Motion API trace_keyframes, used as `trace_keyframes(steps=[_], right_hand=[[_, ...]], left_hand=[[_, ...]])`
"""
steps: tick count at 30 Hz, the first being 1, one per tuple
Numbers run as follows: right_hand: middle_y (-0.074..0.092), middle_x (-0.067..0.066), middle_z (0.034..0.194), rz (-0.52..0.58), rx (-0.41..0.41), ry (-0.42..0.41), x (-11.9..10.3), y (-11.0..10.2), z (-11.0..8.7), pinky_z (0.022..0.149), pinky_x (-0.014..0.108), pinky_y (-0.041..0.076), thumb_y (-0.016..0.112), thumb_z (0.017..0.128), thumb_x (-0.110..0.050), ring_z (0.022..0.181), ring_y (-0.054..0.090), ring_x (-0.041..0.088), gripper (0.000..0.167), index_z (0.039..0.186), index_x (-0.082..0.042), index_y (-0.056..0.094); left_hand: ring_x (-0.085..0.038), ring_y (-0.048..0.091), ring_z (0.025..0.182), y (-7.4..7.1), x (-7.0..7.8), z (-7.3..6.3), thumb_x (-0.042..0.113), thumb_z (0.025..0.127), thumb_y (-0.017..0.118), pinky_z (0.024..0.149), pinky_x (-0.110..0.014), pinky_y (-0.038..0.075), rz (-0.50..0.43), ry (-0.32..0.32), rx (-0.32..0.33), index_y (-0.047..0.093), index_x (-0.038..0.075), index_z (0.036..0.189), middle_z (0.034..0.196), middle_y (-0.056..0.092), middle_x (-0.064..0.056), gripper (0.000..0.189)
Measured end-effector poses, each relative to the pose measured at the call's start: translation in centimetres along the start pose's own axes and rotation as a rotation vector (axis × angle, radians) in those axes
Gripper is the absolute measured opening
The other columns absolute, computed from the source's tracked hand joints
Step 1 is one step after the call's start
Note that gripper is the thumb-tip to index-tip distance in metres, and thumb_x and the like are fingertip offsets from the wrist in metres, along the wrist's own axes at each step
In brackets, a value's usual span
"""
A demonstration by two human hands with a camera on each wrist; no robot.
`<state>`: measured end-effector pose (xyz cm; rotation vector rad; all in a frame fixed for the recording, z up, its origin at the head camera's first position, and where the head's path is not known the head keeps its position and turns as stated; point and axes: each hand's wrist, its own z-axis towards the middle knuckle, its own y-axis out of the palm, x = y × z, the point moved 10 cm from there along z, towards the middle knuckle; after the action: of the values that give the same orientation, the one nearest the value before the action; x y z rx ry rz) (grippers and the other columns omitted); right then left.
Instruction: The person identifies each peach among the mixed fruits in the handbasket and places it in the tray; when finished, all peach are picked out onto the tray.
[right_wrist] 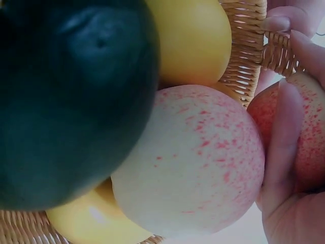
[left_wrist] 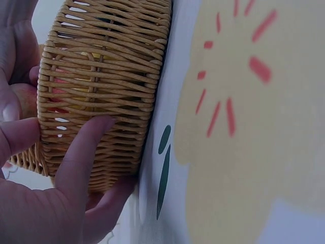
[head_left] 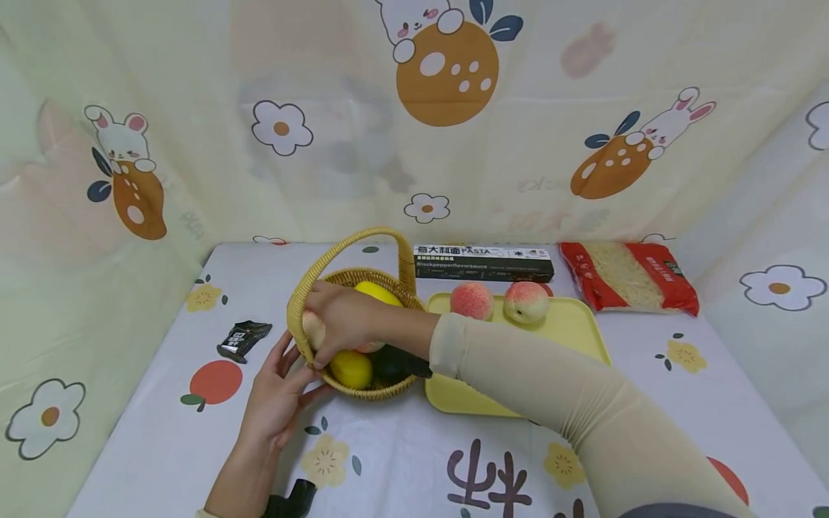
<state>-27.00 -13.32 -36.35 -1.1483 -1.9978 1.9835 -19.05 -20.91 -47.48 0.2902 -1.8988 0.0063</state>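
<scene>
A wicker basket (head_left: pixel 387 395) with a tall handle stands left of centre, holding fruit. My right hand (head_left: pixel 346 316) reaches inside under the handle and grips a peach (head_left: pixel 314 329) against the basket's left side. In the right wrist view, its finger lies across that red-speckled peach (right_wrist: pixel 311 137). Beside it are a paler peach (right_wrist: pixel 188 162), a large dark green fruit (right_wrist: pixel 76 101) and yellow fruits, among them a lemon (head_left: pixel 352 369). My left hand (head_left: pixel 278 399) holds the basket from outside at the handle's near base; the left wrist view shows its fingers spread on the woven wall (left_wrist: pixel 101 91).
Right of the basket lies a yellow tray (head_left: pixel 570 334) with two peaches (head_left: pixel 471 301) at its far edge. Behind it are a black pasta box (head_left: pixel 482 266) and a red noodle bag (head_left: pixel 631 277). A small black packet (head_left: pixel 243 340) lies to the left.
</scene>
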Motion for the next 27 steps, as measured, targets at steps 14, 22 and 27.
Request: trace_keyframes(steps=[14, 22, 27], right_hand=[[0.062, -0.001, 0.108, 0.293, 0.057, -0.031, 1.0, -0.3, -0.7, 0.064, 0.022, 0.059, 0.090, 0.075, -0.022, 0.091, 0.061, 0.014, 0.053, 0.122, -0.017, 0.065], [0.065, -0.001, 0.108, 0.413, 0.032, -0.026, 1.4, -0.2, -1.3, 0.056, 0.029, 0.062, 0.087, 0.075, -0.022, 0.084, 0.065, 0.016, 0.057, 0.127, -0.020, 0.063], [0.068, -0.003, 0.113, 0.384, 0.078, -0.122, 1.0, -0.7, -2.0, 0.071, 0.025, 0.060, 0.084, 0.075, -0.023, 0.092, 0.063, 0.014, 0.058, 0.129, -0.020, 0.063]], left_hand=[[-0.032, 0.055, 0.138, 0.1, -0.2, -0.1, 0.002, 0.094, 0.064, 0.096, -0.043, 0.064, 0.005, -0.010, 0.000, 0.020, 0.038, 0.169, 0.172, 0.031, -0.002, 0.095], [-0.032, 0.056, 0.139, 0.0, 0.0, -0.1, 0.003, 0.094, 0.066, 0.095, -0.041, 0.064, 0.008, -0.018, 0.010, 0.019, 0.038, 0.170, 0.173, 0.031, -0.001, 0.096], [-0.033, 0.056, 0.137, 0.0, 0.1, -0.1, 0.004, 0.095, 0.066, 0.094, -0.041, 0.065, 0.016, -0.014, 0.020, 0.019, 0.038, 0.170, 0.172, 0.032, -0.001, 0.095]])
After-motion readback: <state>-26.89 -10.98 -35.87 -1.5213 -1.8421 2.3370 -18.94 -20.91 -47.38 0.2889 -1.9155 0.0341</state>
